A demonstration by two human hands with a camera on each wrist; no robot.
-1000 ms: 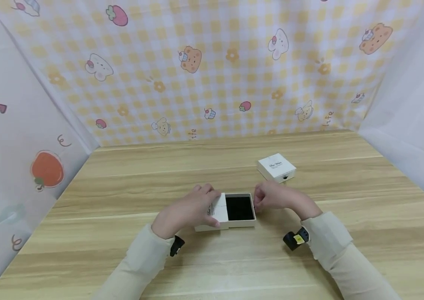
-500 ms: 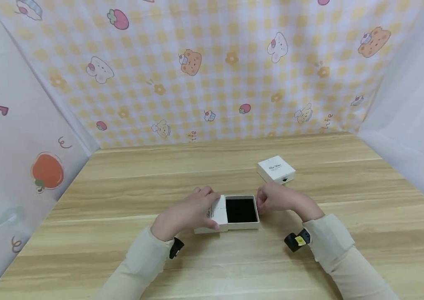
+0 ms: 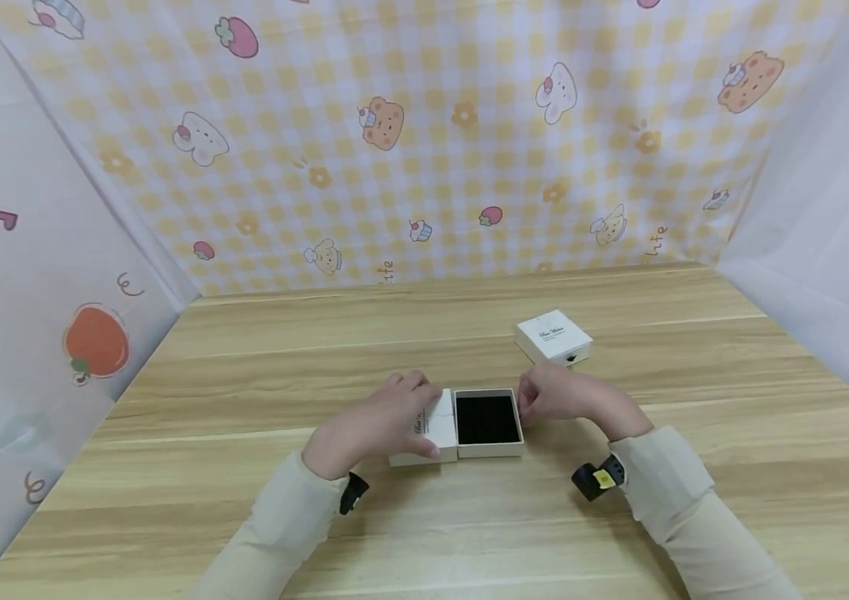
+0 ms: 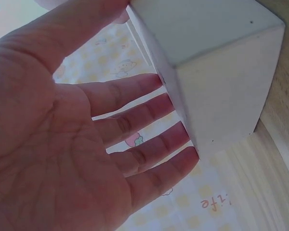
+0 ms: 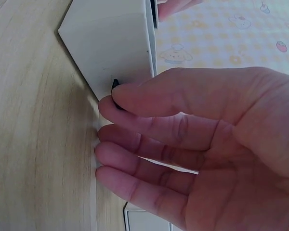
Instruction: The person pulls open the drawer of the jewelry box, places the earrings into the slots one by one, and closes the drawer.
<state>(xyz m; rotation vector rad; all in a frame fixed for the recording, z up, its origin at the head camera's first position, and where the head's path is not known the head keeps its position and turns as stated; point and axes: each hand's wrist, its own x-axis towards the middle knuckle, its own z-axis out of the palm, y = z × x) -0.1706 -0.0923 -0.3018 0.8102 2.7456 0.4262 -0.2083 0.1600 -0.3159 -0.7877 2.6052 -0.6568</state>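
Observation:
A white drawer-style gift box lies on the table in two parts, an outer sleeve (image 3: 441,425) and an inner tray (image 3: 490,450) slid out to its right. Black padding (image 3: 487,419) fills the tray. My left hand (image 3: 379,421) spans the sleeve, thumb at its near edge and fingers over the top toward the far edge; in the left wrist view, the fingertips meet the sleeve's upper face (image 4: 226,96) side. On the tray's right end is a black pull tab (image 5: 115,89), pinched between thumb and index finger of my right hand (image 3: 555,392). The other right fingers are bent near the tabletop.
A second white box (image 3: 553,336) with printed lettering sits behind my right hand, a small black tab on its front. The wooden table (image 3: 424,533) meets a yellow checked curtain (image 3: 461,150) at the back, with white cloth (image 3: 829,225) at the sides.
The tray has slid farther right out of the sleeve, my right hand moving with it and showing more black padding. My left hand and the sleeve stay where they were.

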